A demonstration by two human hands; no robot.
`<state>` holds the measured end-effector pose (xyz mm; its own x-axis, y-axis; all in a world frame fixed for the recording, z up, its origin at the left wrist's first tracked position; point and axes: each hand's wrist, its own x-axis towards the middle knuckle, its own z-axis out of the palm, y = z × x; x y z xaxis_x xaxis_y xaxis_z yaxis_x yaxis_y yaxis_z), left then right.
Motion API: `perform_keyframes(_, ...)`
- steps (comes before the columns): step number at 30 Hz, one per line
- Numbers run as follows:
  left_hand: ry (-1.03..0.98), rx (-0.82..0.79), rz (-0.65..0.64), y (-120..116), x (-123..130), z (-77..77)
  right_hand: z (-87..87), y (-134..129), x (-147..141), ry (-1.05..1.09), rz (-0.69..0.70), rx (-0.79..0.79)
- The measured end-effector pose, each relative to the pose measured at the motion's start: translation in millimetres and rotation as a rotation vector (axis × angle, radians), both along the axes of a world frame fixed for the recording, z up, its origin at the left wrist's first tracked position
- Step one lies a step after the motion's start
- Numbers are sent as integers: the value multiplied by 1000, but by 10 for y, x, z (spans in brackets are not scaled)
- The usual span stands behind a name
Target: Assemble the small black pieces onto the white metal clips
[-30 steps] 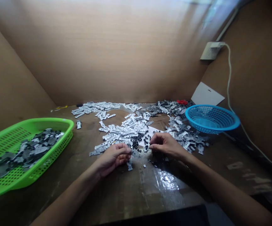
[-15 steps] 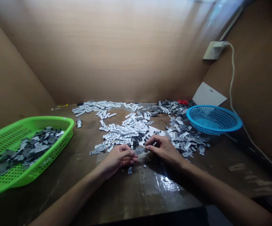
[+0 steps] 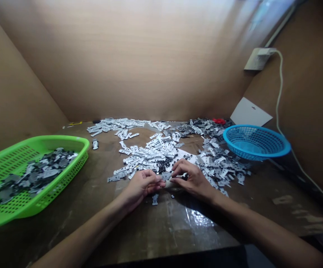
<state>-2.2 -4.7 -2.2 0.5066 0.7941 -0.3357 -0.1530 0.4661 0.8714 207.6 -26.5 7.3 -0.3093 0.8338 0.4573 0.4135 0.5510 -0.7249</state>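
My left hand (image 3: 144, 185) is closed, its thumb and fingers pinching one end of a small grey toy car chassis (image 3: 166, 176). At the other end of it my right hand (image 3: 194, 180) has its thumb and index finger closed in; whether a small part sits between them as well is too small to tell. Just beyond my hands lie several small black wheels (image 3: 163, 166), some on a white sheet (image 3: 184, 154). A loose small grey part (image 3: 155, 199) and a tiny shiny piece (image 3: 173, 196) rest on the table in front of my hands.
Piles of white chassis (image 3: 144, 154) and grey chassis (image 3: 219, 167) spread beyond my hands. A green basket (image 3: 77, 140) with similar parts stands left. At right are a blue basket (image 3: 256, 153), a white card (image 3: 250, 111) and a cable (image 3: 279, 93). Board walls (image 3: 150, 74) enclose the table.
The grey chassis has risen slightly and turned a little between my hands. My right fingers have shifted at its right end. The whole view has moved slightly.
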Motion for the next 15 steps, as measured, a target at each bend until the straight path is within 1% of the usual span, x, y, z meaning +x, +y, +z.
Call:
perform_keyframes(8, -43, 19, 47, -11, 34, -4, -49, 2, -7, -1, -14, 13)
perform_keyframes(15, -34, 16, 52, -3, 31, 0, -27, 5, -15, -12, -1, -6)
